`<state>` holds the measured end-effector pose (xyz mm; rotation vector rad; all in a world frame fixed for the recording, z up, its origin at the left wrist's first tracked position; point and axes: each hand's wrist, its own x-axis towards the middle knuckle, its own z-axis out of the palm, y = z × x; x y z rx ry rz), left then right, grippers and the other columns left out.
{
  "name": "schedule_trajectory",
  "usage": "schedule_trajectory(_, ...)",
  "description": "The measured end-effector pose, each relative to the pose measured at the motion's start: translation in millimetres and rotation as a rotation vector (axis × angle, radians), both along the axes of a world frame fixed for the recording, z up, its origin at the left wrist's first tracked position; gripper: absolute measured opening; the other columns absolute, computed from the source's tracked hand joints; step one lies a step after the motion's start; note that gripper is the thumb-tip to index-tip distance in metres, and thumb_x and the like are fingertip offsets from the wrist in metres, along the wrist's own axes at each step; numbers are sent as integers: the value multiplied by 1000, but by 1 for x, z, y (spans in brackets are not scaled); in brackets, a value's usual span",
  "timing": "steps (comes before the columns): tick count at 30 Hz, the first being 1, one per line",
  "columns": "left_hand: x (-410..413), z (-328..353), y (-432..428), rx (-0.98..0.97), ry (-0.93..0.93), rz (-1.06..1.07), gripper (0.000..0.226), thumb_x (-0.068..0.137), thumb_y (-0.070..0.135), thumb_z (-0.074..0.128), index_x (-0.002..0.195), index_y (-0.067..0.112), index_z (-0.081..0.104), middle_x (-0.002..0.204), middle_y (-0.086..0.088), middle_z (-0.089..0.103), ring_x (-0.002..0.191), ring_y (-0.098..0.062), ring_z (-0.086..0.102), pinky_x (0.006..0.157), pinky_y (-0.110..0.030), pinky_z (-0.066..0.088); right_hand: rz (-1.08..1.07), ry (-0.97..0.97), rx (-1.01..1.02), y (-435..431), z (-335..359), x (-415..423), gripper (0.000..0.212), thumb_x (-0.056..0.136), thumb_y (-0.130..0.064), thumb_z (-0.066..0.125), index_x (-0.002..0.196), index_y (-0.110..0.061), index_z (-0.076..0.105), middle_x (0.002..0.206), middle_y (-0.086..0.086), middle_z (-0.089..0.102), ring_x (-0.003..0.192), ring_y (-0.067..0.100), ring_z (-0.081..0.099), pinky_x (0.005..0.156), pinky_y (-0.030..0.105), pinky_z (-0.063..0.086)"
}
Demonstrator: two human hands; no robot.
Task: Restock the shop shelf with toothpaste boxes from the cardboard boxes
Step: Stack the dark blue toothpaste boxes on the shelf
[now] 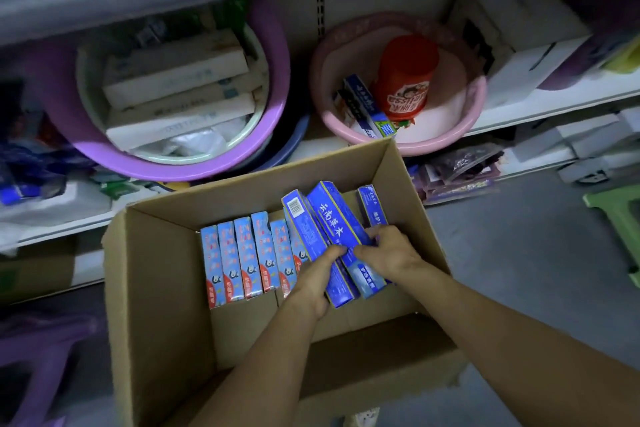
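Left hand (317, 276) and right hand (386, 251) on my feed, both gripping tilted dark blue toothpaste boxes (334, 215), inside the cardboard box (156, 288), light blue boxes (242, 253) alongside

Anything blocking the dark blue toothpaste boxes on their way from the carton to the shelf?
Nothing between hands and boxes: left hand and right hand grip the dark blue toothpaste boxes. The cardboard box is open-topped, so lifting out looks free. On the shelf behind it, the purple basin and pink basin fill the space.
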<state>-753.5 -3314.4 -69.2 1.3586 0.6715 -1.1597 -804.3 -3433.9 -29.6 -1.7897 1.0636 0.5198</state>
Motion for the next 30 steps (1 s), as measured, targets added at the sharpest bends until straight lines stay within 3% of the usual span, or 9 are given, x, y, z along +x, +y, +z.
schedule_trajectory(4, 1, 49, 15, -104, -86, 51, 37, 79, 3, 73, 115, 3, 65, 99, -17, 73, 87, -33, 71, 82, -52, 56, -89, -140, 192, 0, 37, -2, 49, 63, -28, 63, 109, -12, 71, 92, 7, 73, 80, 16, 66, 86, 37, 56)
schedule_trajectory(6, 2, 71, 23, -133, -125, 84, 44, 74, 2, 76, 116, 3, 64, 102, -18, 73, 95, -36, 69, 88, -56, 53, -75, -161, 247, 0, 68, -2, 35, 75, -15, 63, 110, -12, 70, 88, 6, 72, 75, 13, 64, 78, 29, 53)
schedule_trajectory(9, 1, 109, 33, -169, -187, 133, 33, 81, 2, 71, 113, 4, 64, 100, -16, 74, 90, -33, 71, 84, -52, 55, 28, -191, 295, 0, 109, 0, 39, 85, -6, 61, 121, -20, 63, 90, -4, 72, 74, 5, 66, 70, 19, 54)
schedule_trajectory(13, 6, 160, 46, -206, -223, 195, 29, 83, 6, 68, 111, 5, 65, 102, -19, 73, 89, -34, 70, 76, -49, 57, 170, -194, 293, 8, 171, 7, 53, 87, -16, 65, 132, -38, 49, 103, -6, 66, 92, 12, 65, 71, 39, 59)
schedule_trajectory(15, 10, 186, 52, -219, -264, 226, 30, 84, 6, 67, 113, 4, 65, 103, -19, 72, 94, -35, 69, 84, -52, 55, 246, -223, 285, 17, 199, 13, 61, 86, -11, 68, 136, -35, 44, 95, 0, 63, 89, 17, 66, 67, 44, 60)
schedule_trajectory(18, 15, 223, 62, -238, -351, 276, 31, 83, 2, 67, 113, 2, 64, 106, -23, 70, 99, -39, 67, 92, -57, 50, 407, -281, 163, 32, 238, 22, 66, 80, -9, 73, 135, -28, 43, 87, -5, 63, 73, 15, 65, 57, 37, 57)
schedule_trajectory(23, 21, 282, 82, -269, -463, 298, 37, 76, 4, 74, 111, -1, 65, 101, -24, 71, 78, -35, 69, 73, -53, 58, 651, -404, -227, 55, 295, 36, 49, 68, -30, 80, 104, -25, 48, 87, -9, 63, 70, 7, 64, 59, 20, 51)
schedule_trajectory(27, 32, 331, 102, -317, -579, 348, 28, 82, 7, 69, 109, 1, 66, 97, -21, 72, 80, -32, 70, 78, -51, 58, 718, -462, -410, 65, 339, 51, 48, 60, -44, 71, 95, -26, 43, 96, 0, 61, 88, 26, 62, 77, 35, 52)
schedule_trajectory(30, 46, 372, 121, -362, -657, 356, 13, 87, 12, 66, 98, 5, 66, 83, -13, 73, 75, -28, 70, 64, -37, 59, 741, -572, -443, 67, 377, 60, 51, 61, -38, 67, 108, -25, 53, 100, 1, 66, 89, 23, 63, 82, 37, 52)
